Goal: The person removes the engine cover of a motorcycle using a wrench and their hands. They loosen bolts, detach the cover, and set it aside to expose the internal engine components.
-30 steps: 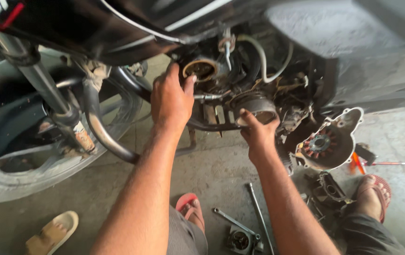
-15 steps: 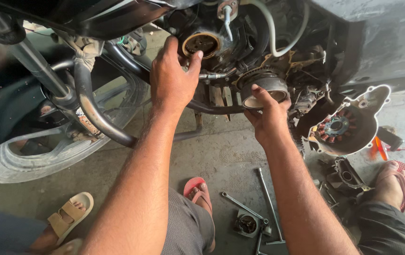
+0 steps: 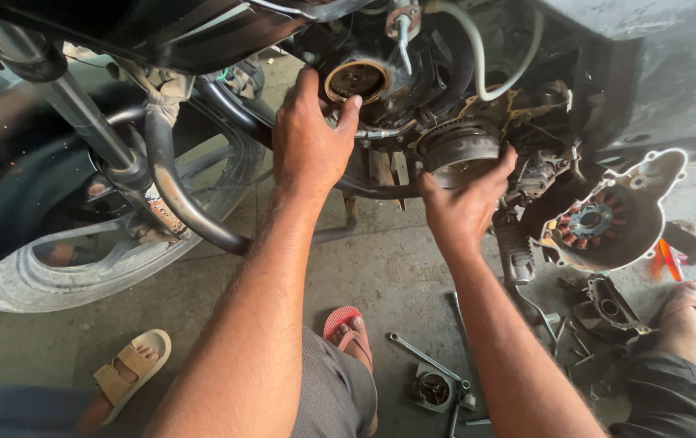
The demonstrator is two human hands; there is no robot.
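Bare concrete floor point(image 3: 380, 268), stained and strewn with tools, lies under an opened motorcycle engine. At its side sits the round ribbed flywheel point(image 3: 457, 150), dark metal, mounted on the engine just below a looping grey hose point(image 3: 486, 77). It looks heavy, rigid and probably oily, so the outer rim seems the surest place to grip. The right hand point(image 3: 465, 207) cups that rim from below, fingers curled around it. The left hand point(image 3: 309, 138) is spread open, braced against the engine beside a round brass-rimmed opening point(image 3: 356, 79). To the right the detached side cover point(image 3: 611, 215) with its copper coils hangs near the floor. Spanners point(image 3: 429, 357) and small parts lie below, between sandalled feet.
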